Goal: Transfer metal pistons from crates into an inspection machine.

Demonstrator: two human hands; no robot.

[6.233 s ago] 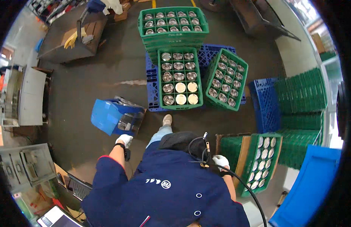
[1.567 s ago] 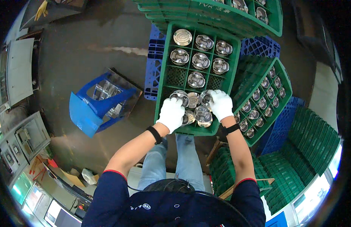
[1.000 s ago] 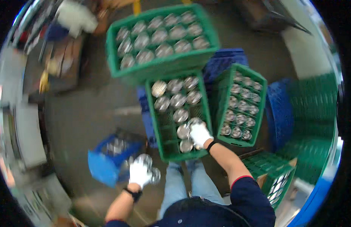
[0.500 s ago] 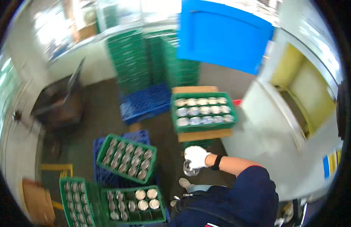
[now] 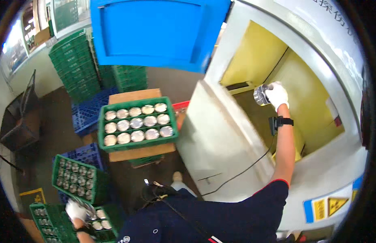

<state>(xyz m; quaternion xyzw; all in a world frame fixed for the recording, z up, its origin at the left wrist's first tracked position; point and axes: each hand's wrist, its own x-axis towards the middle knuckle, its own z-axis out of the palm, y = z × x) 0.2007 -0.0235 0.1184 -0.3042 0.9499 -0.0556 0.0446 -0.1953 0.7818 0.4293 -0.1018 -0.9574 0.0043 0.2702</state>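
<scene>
My right hand (image 5: pixel 278 96), in a white glove, is closed around a shiny metal piston (image 5: pixel 261 95). It is inside the opening of a yellow-lined cabinet (image 5: pixel 313 81), with a black strap on the wrist. At lower left my gloved left hand (image 5: pixel 75 211) is over a partly filled green crate (image 5: pixel 111 236). Its fingers are closed on another metal piston (image 5: pixel 90 210), partly blurred. Pale round piston tops (image 5: pixel 101 214) show in that crate beside the hand. Behind it a tilted green crate (image 5: pixel 95 180) holds rows of pistons.
A green crate (image 5: pixel 174 131) full of pistons sits on cardboard at centre. Stacked green crates (image 5: pixel 74 67) stand on a blue pallet (image 5: pixel 88 115). A blue door panel (image 5: pixel 151 32) hangs at top. A thin cable (image 5: pixel 236 178) crosses the pale cabinet front. A dark cart (image 5: pixel 24 117) is at left.
My right hand has moved from low beside the central crate up into the cabinet opening with a piston. My left hand has come into view over the lower-left crate. The view has turned right.
</scene>
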